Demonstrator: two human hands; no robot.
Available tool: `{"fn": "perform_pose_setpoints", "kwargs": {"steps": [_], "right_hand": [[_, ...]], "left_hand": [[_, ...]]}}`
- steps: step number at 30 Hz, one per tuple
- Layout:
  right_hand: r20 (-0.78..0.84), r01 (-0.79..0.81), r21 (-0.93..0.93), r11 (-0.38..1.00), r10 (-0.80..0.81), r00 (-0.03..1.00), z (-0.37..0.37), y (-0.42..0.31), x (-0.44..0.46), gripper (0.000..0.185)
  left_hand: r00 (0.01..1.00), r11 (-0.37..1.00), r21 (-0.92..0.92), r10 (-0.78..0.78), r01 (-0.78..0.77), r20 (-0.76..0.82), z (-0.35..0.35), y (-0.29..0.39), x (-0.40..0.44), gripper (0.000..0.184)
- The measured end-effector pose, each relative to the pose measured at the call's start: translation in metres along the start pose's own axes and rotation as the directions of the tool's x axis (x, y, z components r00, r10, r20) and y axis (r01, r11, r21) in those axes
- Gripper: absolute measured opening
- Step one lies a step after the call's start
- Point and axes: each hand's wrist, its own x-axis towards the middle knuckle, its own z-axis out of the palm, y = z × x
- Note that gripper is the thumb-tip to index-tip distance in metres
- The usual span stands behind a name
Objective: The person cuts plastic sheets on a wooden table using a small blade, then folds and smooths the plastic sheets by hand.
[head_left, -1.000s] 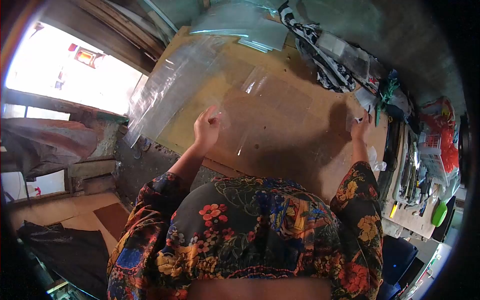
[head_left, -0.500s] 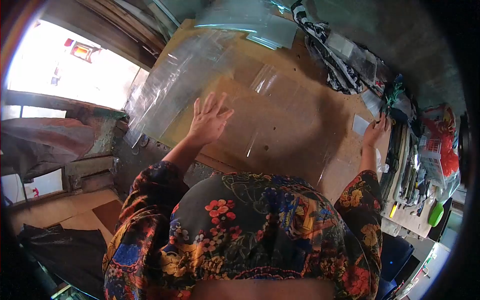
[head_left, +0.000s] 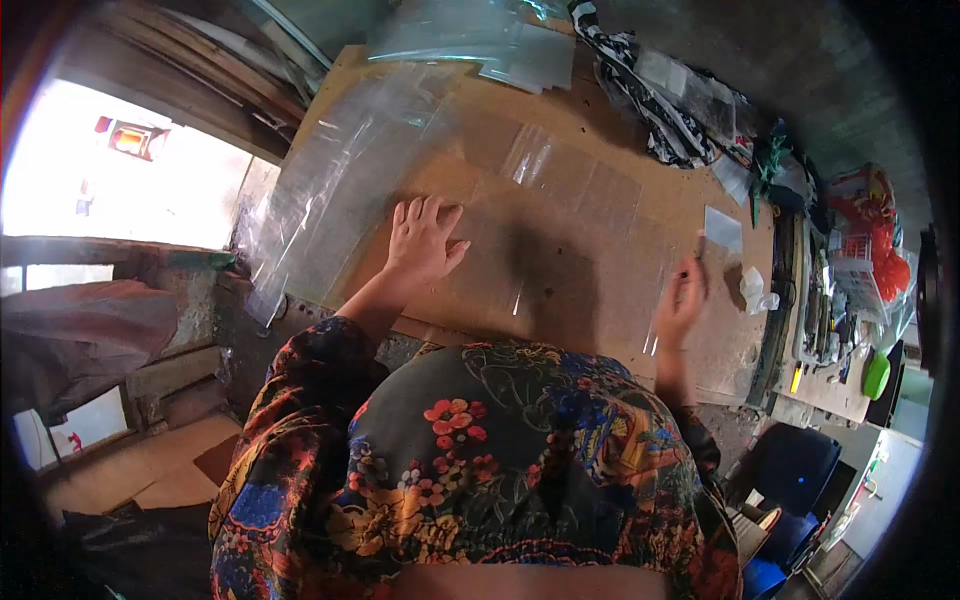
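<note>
We see a clear sheet (head_left: 600, 190) lying flat on the brown board (head_left: 640, 150), between and beyond our two hands; it is thin, see-through and smooth, with bright streaks of glare near its upper left part. A larger film (head_left: 330, 190), wrinkled and shiny, covers the board's left side, and a bluish stack (head_left: 440, 35) lies at the far edge. On our right stands a white basket (head_left: 856, 262) with a red bag (head_left: 890, 270) at it, though we cannot make out whether the bag sits inside or behind. Near our right hand lie a pale card (head_left: 723, 230) and a crumpled scrap (head_left: 757, 291). Our left hand (head_left: 424, 242) is palm down over the board near the film, fingers parted and thumb out, holding nothing we can see. Our right hand (head_left: 682, 300) points forward, fingers close together; we cannot tell whether it grips anything.
</note>
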Motion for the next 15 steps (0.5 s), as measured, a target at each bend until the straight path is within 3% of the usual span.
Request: {"fn": "perform_pose_setpoints", "kwargs": {"steps": [2,4,8,15], "right_hand": [[0.133,-0.012,0.024,1.000,0.008,0.991,0.012,-0.020,-0.028,0.028],[0.188,-0.058,0.071,0.996,0.043,0.981,0.022,-0.052,-0.046,0.027],[0.329,-0.159,0.116,0.980,0.113,0.938,0.026,-0.081,-0.063,0.027],[0.256,-0.146,0.056,0.988,0.127,0.958,0.037,-0.081,-0.081,0.027]], "left_hand": [[1.000,1.000,-0.001,-0.002,0.002,-0.026,0.003,0.000,0.002,0.048],[0.989,1.000,-0.029,-0.002,-0.002,-0.148,0.003,-0.001,0.003,0.046],[0.984,0.984,-0.010,0.178,-0.178,-0.026,0.017,-0.016,0.005,0.044],[0.989,0.989,-0.033,0.147,-0.146,0.028,0.018,-0.028,0.011,0.043]]}}
